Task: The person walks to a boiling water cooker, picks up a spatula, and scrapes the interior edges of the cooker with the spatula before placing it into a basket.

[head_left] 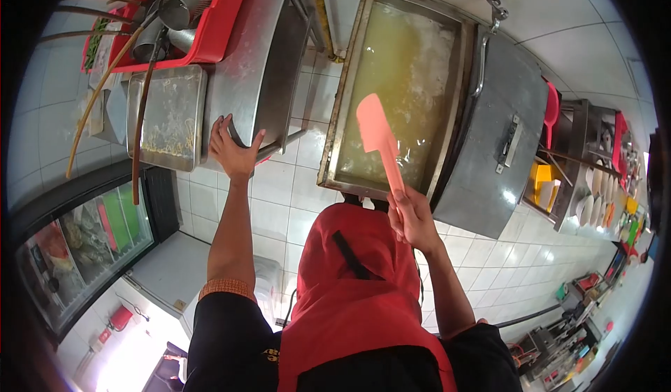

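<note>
My right hand (415,218) is wrapped round the handle of a pink spatula (377,132), its blade pointing away from me. The blade appears over a rectangular metal vat (327,144) filled with cloudy yellowish liquid (402,56); I cannot tell whether it touches the surface. Light froth lies on the liquid's right side. My left hand (234,148) rests on the near corner of a steel table (241,63), its fingers spread and holding nothing. Just left of that hand is a shallow metal tray (168,123) with yellow scraps in it.
A red crate (227,21) holds several long-handled mesh strainers (187,2), with handles jutting over the tray. Right of the vat is a grey metal cover (482,140) with a handle. Farther right stands a rack with bowls (594,196). A glass-fronted cabinet (91,245) is at lower left.
</note>
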`<move>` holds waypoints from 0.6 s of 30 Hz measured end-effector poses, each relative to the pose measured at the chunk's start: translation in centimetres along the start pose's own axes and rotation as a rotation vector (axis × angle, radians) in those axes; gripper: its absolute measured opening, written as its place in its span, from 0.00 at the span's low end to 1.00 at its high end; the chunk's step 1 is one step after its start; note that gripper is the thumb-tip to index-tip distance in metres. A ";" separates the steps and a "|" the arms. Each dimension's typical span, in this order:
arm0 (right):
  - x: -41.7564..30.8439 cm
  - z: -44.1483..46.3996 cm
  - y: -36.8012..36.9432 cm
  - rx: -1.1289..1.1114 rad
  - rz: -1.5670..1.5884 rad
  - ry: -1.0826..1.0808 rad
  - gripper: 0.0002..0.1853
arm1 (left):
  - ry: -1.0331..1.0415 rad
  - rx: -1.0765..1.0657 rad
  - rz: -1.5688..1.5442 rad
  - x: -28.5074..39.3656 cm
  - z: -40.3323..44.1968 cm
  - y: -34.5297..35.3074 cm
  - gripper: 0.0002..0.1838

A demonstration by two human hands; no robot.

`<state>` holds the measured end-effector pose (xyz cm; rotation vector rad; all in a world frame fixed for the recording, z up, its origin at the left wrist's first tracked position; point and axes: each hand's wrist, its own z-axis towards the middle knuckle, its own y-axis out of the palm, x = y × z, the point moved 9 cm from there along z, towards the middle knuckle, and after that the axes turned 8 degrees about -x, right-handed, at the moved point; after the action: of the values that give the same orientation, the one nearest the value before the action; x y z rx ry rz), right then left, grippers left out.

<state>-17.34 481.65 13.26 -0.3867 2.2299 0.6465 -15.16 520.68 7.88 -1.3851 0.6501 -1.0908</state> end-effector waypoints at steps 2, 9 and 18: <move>-1.6 -0.5 0.7 -0.012 0.025 -0.048 0.20 | -0.022 -0.017 0.005 -0.1 0.0 0.0 0.46; -4.8 -1.4 2.4 -0.048 -0.067 -0.206 0.20 | -0.028 -0.029 0.000 -0.1 0.1 -0.1 0.46; -5.2 -2.0 3.0 -0.071 0.029 -0.162 0.20 | -0.040 -0.035 -0.016 -0.3 0.1 0.0 0.46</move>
<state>-16.44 483.35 19.25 -0.3260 2.0660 0.7475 -15.20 520.98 7.81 -1.4410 0.6327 -1.0664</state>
